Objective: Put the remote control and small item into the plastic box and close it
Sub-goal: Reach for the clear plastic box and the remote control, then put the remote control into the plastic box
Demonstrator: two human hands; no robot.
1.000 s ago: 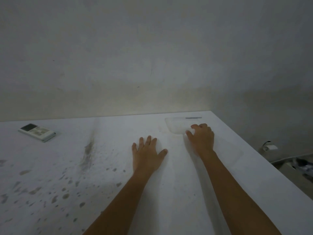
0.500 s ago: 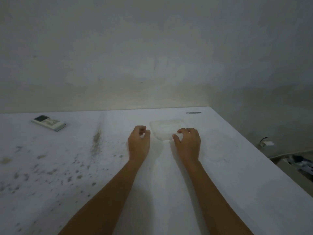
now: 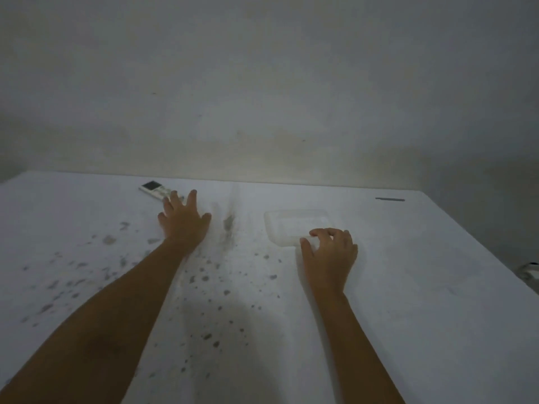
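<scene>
A clear plastic box [image 3: 294, 224] lies on the white table [image 3: 408, 287], right of centre. My right hand [image 3: 329, 255] curls over its near right corner, fingers on the rim. A white remote control [image 3: 153, 189] with a dark screen rests at the far left. My left hand [image 3: 182, 220] is stretched out with fingers spread, its fingertips over the remote's near end, holding nothing. A thin dark stick-like small item [image 3: 389, 199] lies at the far right edge of the table.
Dark stains and specks [image 3: 227, 228] spread over the table's left and middle. A wall [image 3: 262, 97] rises right behind the table. The table's right edge drops off near a small object on the floor [image 3: 529, 269].
My left hand left the box and reached far left to the remote. My right hand stays on the box. The view swung left, so everything shifted right.
</scene>
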